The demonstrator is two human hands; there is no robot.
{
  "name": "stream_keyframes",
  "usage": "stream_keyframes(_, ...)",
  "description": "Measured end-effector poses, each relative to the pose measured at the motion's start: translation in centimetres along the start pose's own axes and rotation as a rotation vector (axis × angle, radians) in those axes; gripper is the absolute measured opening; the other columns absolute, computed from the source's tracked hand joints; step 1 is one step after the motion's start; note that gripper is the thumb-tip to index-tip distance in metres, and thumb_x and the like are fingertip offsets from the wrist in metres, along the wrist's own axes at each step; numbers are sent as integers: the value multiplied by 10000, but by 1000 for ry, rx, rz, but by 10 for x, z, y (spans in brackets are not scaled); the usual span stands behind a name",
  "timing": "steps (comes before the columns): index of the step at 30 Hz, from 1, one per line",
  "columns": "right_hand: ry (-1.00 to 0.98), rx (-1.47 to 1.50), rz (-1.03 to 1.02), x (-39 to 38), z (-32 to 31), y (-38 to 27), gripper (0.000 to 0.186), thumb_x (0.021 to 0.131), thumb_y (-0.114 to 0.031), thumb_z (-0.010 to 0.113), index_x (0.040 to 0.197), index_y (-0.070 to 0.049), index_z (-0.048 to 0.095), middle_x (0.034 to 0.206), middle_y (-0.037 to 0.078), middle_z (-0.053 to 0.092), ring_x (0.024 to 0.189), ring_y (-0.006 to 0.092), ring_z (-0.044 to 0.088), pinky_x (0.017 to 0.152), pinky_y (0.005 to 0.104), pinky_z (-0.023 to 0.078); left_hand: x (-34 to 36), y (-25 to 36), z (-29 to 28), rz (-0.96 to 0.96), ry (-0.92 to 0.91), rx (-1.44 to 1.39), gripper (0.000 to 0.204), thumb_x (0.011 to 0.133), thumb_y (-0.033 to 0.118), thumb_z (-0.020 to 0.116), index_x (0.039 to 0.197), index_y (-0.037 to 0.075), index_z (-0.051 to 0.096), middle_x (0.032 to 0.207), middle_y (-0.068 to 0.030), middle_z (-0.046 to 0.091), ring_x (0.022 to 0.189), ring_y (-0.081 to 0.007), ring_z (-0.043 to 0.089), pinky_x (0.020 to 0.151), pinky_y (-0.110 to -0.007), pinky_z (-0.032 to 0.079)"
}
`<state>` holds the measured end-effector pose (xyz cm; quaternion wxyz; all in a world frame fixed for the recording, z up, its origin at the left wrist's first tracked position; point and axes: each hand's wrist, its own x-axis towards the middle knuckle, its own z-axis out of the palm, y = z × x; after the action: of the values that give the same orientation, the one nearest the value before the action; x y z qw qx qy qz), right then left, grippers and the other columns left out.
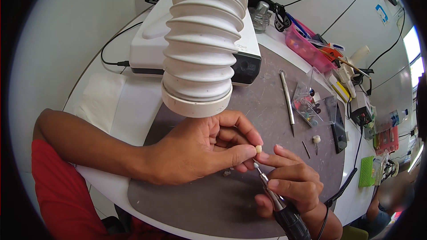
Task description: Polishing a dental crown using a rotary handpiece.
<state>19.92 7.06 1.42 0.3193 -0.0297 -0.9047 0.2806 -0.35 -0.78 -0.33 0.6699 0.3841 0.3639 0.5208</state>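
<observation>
Between the thumb and forefinger of my left hand [209, 144] is a small cream-coloured tooth crown [259, 149]. My right hand [296, 180] grips a rotary handpiece [278, 200] with a silver nose and black body, tilted up to the left. Its small pale tip [256, 165] sits just below the crown; whether they touch I cannot tell. A fingertip of my right hand is close beside the crown. Both hands are over the dark grey mat [187, 204], under the mouth of a white ribbed hose [198, 102].
A white machine [149, 40] stands behind the hose. Rightward lie a metal pen-like tool [287, 100], a clear box of small bits [311, 106], a small bur [306, 150] and a black slab [337, 129]. A pink basket [307, 49] holds tools. Another person sits far right.
</observation>
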Motion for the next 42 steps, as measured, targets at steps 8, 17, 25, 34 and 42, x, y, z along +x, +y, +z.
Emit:
stream_keyframes(8,2,-16,3,-1,-1,0,362,689,-74,797,960,-77,557,824,62,649,980,301,657,895,426,511,2,-6,-3,74,3,50,120,916,63,568,1022,10,551,970,-70,625,836,-92,612,770,-226,520)
stream_keyframes(17,9,-4,6,-1,0,-1,347,688,-68,795,939,-73,555,821,71,654,969,301,661,866,420,530,1,-4,-1,42,24,56,156,908,51,577,1055,3,592,953,-51,620,842,-84,603,769,-215,514)
stream_keyframes(25,10,-7,12,-1,0,0,345,685,-66,795,932,-71,555,823,77,655,953,300,666,856,423,535,1,-6,-1,81,20,59,158,906,52,583,1055,0,591,971,-58,622,869,-83,596,798,-224,506)
stream_keyframes(34,62,69,-1,-5,2,9,354,694,-72,790,946,-27,544,818,125,645,917,331,671,818,455,548,-1,-2,0,27,-5,118,165,898,40,588,1057,-7,578,1011,-86,626,904,-99,606,815,-235,514)
stream_keyframes(42,160,73,-3,-7,5,16,353,692,-66,781,932,13,533,786,180,637,871,356,675,786,466,555,2,-3,0,15,-43,-12,153,897,13,573,1047,1,546,1017,-117,622,960,-133,615,833,-251,520)
